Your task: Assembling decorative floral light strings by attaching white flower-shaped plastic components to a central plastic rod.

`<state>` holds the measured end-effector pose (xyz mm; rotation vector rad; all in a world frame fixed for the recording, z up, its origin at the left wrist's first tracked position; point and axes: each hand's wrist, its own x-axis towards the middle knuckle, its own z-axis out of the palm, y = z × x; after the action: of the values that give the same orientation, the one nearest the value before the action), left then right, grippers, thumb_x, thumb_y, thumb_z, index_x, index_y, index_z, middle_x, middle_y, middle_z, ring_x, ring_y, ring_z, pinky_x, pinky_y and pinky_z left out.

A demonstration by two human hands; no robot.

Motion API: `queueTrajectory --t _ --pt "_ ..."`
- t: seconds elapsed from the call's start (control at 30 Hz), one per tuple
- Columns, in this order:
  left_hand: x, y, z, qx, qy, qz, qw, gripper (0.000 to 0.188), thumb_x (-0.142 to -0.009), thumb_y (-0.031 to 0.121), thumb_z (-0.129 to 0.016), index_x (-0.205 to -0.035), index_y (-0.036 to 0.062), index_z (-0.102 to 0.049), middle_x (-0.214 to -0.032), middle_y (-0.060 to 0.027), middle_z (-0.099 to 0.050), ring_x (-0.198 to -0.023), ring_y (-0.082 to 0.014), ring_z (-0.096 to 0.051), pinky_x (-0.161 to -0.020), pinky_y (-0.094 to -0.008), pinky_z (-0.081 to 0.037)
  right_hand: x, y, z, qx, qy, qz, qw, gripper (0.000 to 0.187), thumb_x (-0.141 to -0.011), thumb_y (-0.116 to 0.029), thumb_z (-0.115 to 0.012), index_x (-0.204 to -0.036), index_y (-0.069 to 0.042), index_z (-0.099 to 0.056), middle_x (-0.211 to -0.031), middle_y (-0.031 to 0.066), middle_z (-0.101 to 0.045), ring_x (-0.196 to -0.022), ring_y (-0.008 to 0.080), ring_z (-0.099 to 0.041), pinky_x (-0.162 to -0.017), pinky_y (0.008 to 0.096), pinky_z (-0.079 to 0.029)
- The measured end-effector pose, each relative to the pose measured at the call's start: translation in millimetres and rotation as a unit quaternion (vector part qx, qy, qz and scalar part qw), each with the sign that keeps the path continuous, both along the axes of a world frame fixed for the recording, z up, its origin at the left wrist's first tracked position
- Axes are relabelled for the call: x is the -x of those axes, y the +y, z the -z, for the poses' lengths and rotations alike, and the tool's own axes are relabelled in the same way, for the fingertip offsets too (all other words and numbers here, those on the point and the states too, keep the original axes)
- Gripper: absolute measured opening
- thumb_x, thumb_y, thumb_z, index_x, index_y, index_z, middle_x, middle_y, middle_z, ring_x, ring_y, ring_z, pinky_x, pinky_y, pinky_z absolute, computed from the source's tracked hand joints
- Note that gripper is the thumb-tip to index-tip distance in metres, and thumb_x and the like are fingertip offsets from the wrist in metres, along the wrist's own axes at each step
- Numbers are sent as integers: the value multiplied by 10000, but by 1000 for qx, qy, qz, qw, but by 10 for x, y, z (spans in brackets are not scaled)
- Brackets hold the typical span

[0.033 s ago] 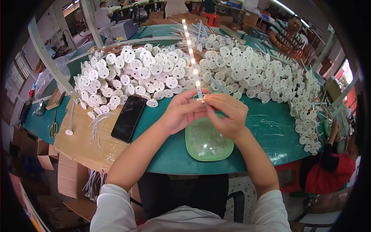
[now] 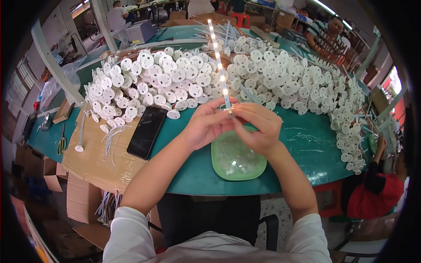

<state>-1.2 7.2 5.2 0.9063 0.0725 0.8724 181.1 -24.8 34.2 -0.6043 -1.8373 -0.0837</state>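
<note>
A narrow LED strip (image 2: pixel 215 47) with several lamps glowing points upward and away from my hands. My left hand (image 2: pixel 204 126) grips its lower end, thumb and fingers pressed together. My right hand (image 2: pixel 261 127) pinches the same end from the other side. Small parts and thin wire show between the fingertips, but their details are too small to tell. Below my hands a green bowl (image 2: pixel 216 168) sits on the table, holding small clear pieces.
Heaps of white round discs on strips (image 2: pixel 164 80) span the table (image 2: pixel 302 149). To the left lie a black phone (image 2: pixel 147 133), loose wires (image 2: pixel 112 140), one disc-ended strip (image 2: pixel 80 138) and scissors (image 2: pixel 62 143). A co-worker in red (image 2: pixel 375 195) sits at the right.
The whole view has shifted very slightly. Both hands still hold the lit strip's lower end in nearly the same pose.
</note>
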Motion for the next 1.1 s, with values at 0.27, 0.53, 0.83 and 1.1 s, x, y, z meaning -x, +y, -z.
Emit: queueTrajectory --t 0.27,0.53,0.83,1.1 --pt "-39 -60 7 53 -15 -3 998 438 -986 94 -515 -1402 12 -405 -1274 -169 -579 -1169 -267 -599 -1035 -429 -471 -19 19 66 40 4 -1 999 209 -717 85 -724 -908 1 -721 -898 124 -728 -823 245 -715 -750 314 -571" --pt "15 48 -82 -66 70 -42 995 466 -967 99 -556 -1394 -32 -425 -1310 -180 -560 -1196 -282 -580 -1052 -448 -450 -53 48 3 53 13 -12 998 198 -742 82 -715 -920 -4 -727 -895 114 -726 -809 222 -709 -719 299 -559" --pt "132 126 -55 -127 249 -229 933 486 -900 81 -671 -1357 19 -520 -1178 -115 -676 -996 -186 -674 -819 -274 -516 -204 -38 -153 346 -160 -71 922 247 -650 -39 -825 -869 -14 -713 -845 84 -705 -717 173 -672 -631 292 -535" --pt "85 87 -83 -112 248 -230 934 462 -886 98 -698 -1323 36 -564 -1147 -62 -681 -980 -120 -638 -793 -243 -484 -112 -26 6 424 -392 -179 797 224 -664 -56 -775 -877 -21 -713 -791 104 -684 -688 239 -655 -656 336 -529"
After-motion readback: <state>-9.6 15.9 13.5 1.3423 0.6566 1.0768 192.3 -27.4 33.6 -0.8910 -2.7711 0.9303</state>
